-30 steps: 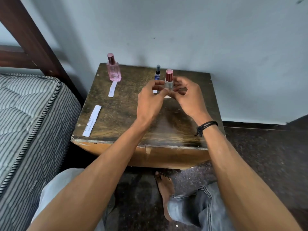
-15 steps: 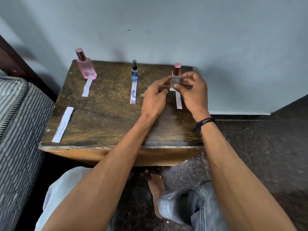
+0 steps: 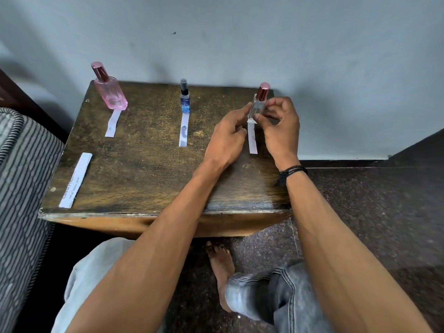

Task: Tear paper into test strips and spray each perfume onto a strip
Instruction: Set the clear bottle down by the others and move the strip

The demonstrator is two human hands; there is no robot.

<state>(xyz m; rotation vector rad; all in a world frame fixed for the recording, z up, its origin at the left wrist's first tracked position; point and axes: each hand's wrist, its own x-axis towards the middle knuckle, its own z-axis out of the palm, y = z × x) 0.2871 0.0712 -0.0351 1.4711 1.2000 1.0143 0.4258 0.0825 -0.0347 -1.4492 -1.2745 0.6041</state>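
Head view: looks down over a wooden table (image 3: 149, 174) set against a pale wall, with a striped mattress (image 3: 21, 179) at its left side.
Table layout: three bottles stand in a row along the far edge, each with a paper strip running from its base toward the person.
Spare paper: a wider printed strip (image 3: 75, 180) lies alone near the front left corner, well apart from the bottles.
Right hand (image 3: 280, 126): fingers curled narrow around the right side of the clear bottle, thumb and fingertips pinching its body.
Left hand (image 3: 227, 138): fingertips pressed on the bottle's left side; both hands are on it, about equally near.
Pink bottle (image 3: 109, 92): far left, capped, touching the top of the left strip (image 3: 113, 123).
Clear bottle (image 3: 258, 104): upright, copper cap on, its base at the far end of the right strip (image 3: 252, 138); whether it rests on the table or is just lifted, I cannot tell.
Blue bottle (image 3: 185, 102): centre, upright, at the head of the middle strip (image 3: 183, 132), which carries a dark wet mark.
Key relation: the right strip's long axis runs from under the clear bottle straight toward the person, passing between the two hands, so a spray would likely need the cap off and the nozzle turned down along it.
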